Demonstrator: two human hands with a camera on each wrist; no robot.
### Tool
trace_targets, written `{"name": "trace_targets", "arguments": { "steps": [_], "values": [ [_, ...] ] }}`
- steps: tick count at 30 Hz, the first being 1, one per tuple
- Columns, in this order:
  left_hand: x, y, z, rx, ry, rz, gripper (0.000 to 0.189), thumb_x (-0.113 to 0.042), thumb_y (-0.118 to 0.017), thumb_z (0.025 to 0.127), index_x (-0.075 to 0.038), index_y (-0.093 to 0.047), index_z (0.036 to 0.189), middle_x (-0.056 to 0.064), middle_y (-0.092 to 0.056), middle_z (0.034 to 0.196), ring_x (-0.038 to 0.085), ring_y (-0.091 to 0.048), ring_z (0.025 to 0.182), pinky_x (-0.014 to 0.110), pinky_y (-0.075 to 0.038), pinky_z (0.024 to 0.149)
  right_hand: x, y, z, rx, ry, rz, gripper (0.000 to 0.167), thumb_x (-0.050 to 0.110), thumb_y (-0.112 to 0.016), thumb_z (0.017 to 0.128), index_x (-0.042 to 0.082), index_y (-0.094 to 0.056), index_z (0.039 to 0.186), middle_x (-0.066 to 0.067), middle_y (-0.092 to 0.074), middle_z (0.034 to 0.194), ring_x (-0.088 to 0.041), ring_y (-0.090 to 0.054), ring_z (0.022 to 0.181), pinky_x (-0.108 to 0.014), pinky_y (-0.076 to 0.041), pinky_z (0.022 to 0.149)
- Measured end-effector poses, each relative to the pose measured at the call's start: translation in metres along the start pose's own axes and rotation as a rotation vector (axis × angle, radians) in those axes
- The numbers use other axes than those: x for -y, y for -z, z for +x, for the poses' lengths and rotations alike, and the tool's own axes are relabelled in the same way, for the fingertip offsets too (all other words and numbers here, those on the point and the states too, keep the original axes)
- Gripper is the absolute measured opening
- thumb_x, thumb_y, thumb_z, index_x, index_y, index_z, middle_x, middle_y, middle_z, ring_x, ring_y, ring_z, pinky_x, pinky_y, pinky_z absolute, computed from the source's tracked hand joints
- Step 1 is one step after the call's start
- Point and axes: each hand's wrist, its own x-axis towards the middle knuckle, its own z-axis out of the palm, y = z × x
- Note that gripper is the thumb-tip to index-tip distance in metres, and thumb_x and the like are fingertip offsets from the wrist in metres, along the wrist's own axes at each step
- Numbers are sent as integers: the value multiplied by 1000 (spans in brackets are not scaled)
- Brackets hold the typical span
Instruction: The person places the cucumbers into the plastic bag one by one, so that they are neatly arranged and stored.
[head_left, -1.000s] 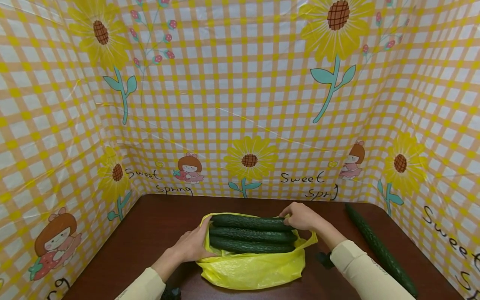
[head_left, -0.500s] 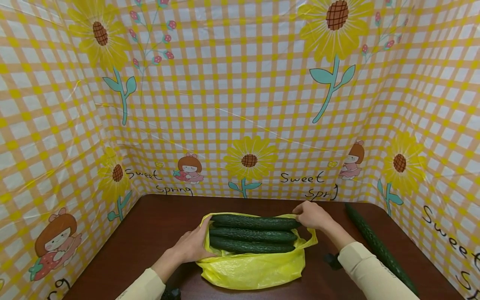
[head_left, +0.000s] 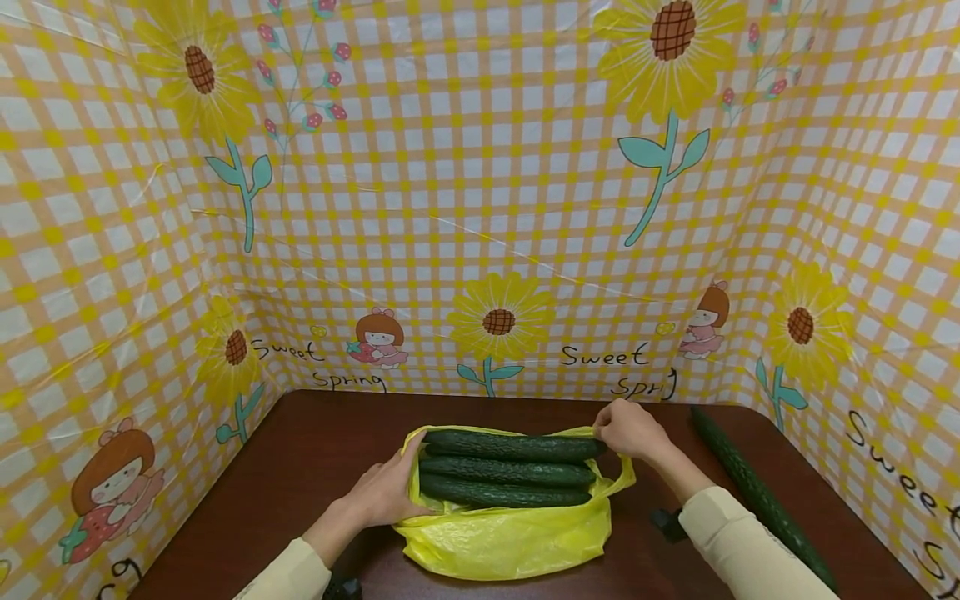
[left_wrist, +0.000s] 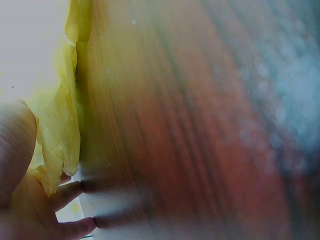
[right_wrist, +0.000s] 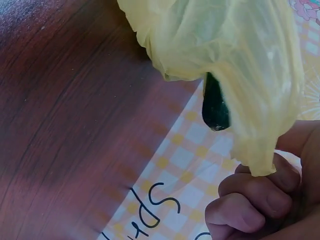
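A yellow plastic bag (head_left: 510,546) lies on the table, mouth spread. Three long dark green cucumbers (head_left: 506,472) sit side by side in it. My left hand (head_left: 378,492) holds the bag's left end, thumb at the near rim and fingers toward the far one; in the left wrist view, spread fingertips (left_wrist: 70,196) come down beside the yellow plastic (left_wrist: 60,100). At the far right corner my right hand (head_left: 632,429) pinches the bag's edge. The right wrist view has its curled fingers (right_wrist: 250,200) at the hanging plastic (right_wrist: 265,75), with a cucumber end (right_wrist: 216,107) poking out.
Another cucumber (head_left: 757,492) lies slanted on the dark brown table (head_left: 322,425), right of my right forearm. A checked, flower-printed cloth (head_left: 420,208) rises behind and along both sides of the table. A bag handle loop (head_left: 624,477) sticks out to the right.
My right hand has moved right, from over the far cucumber's right end to the bag's far right corner. That cucumber's end now shows uncovered. My left hand stays in place.
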Motion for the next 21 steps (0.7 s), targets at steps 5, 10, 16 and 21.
{"name": "trace_targets", "arguments": {
  "steps": [5, 10, 16, 21],
  "values": [
    [1, 1, 0, 6, -2, -11, 126, -61, -83, 75, -31, 3, 163, 20, -44, 154, 19, -50, 48, 34, -39, 50, 0, 1, 3, -36, -2, -10, 24, 13, -57, 100, 7, -74, 83, -3, -60, 62, -11, -38, 47, -26, -32, 47],
    [-1, 2, -1, 11, -2, -14, 126, -61, -83, 74, -31, 2, 163, 21, -44, 154, 20, -52, 51, 35, -41, 52, 5, 3, 2, -91, 25, -31, 43, 16, -55, 100, 17, -47, 59, 5, -34, 51, -10, -25, 45, -24, -24, 44],
    [0, 2, 0, 4, -4, 14, 127, -63, -82, 74, -28, 0, 163, 19, -46, 154, 19, -57, 64, 36, -45, 61, 12, 5, 1, -148, 33, -69, 46, 23, -57, 101, 18, -44, 57, 5, -32, 50, -10, -25, 44, -23, -22, 42],
    [1, 2, 0, -3, -12, 17, 127, -65, -82, 73, -26, 0, 163, 15, -48, 153, 21, -61, 71, 37, -47, 64, 11, 6, 1, -128, 48, -52, 43, 25, -56, 102, 15, -50, 60, 5, -35, 51, -10, -27, 44, -24, -24, 43]
  ]
}}
